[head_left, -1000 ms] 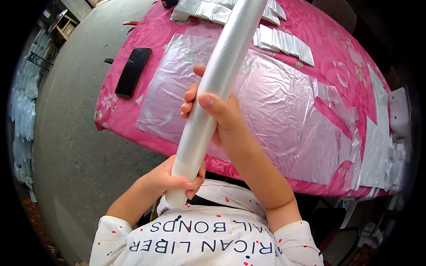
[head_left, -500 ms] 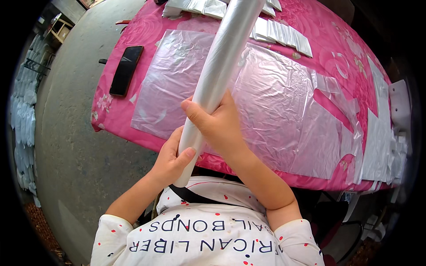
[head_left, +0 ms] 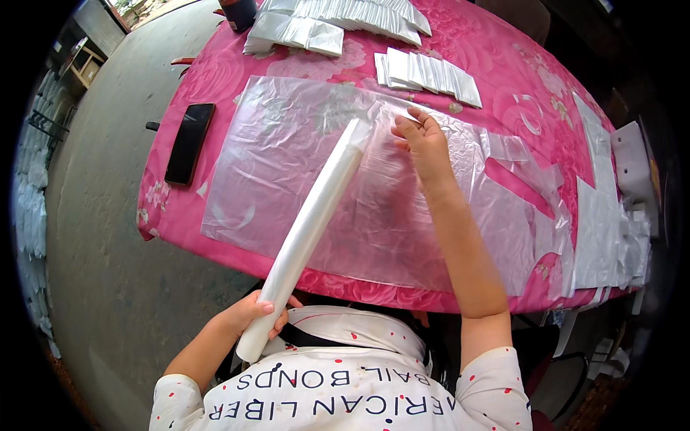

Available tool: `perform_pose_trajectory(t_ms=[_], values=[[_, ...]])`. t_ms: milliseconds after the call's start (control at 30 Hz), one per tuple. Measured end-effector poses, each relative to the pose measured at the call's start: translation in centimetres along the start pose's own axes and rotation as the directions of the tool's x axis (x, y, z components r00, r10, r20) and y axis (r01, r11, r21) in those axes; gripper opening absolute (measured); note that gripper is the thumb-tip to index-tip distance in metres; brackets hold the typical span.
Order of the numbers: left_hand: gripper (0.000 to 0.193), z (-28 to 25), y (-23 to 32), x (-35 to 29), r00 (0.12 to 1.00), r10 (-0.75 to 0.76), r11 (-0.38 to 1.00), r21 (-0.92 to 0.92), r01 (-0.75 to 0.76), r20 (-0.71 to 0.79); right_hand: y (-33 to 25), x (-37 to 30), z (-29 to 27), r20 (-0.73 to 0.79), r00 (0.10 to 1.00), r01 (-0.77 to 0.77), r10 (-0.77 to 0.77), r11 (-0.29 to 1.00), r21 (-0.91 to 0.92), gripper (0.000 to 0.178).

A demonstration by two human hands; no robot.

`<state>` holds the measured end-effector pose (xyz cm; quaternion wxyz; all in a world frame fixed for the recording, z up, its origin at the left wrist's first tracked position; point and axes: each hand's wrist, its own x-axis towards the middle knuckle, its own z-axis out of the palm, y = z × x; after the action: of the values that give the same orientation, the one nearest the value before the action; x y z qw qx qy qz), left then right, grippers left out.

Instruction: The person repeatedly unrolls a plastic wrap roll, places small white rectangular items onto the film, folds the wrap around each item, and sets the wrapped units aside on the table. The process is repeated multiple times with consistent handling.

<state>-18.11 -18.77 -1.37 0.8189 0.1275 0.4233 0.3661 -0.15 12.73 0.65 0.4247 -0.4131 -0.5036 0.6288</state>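
A long roll of clear plastic film (head_left: 305,230) slants up from my lap over the table. My left hand (head_left: 260,316) is wrapped round its lower end. The roll's far end rests on or just above a flat sheet of clear plastic (head_left: 266,158) spread on the table. Beyond that end, to its right, my right hand (head_left: 424,140) hovers by the sheet's far edge, fingers loosely curled and apart. I see nothing plainly gripped in it. The sheet is wrinkled, with a cut-out handle shape at its right side.
A pink flowered cloth (head_left: 208,79) covers the table. A black phone (head_left: 190,144) lies at the left. Folded plastic packets (head_left: 428,75) sit in rows at the back, near a dark jar (head_left: 238,13). White plastic pieces (head_left: 600,244) lie along the right edge.
My right hand has let go of the roll and moved right and away from me. The roll has come down lower, its far end now over the sheet; my left hand still grips it.
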Motion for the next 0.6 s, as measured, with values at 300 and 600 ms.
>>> perform_pose_trajectory(t_ms=[300, 600], values=[[0.073, 0.1, -0.1, -0.6, 1.0, 0.01, 1.0, -0.029, -0.011, -0.013, -0.8, 0.7, -0.1, 0.341, 0.922, -0.065, 0.186, 0.939, -0.338, 0.027], [0.076, -0.7, -0.3, -0.9, 0.998, -0.042, 0.999, -0.02, 0.043, 0.042, -1.4, 1.3, 0.8, 0.502, 0.8, -0.015, 0.327, 0.849, -0.528, 0.023]])
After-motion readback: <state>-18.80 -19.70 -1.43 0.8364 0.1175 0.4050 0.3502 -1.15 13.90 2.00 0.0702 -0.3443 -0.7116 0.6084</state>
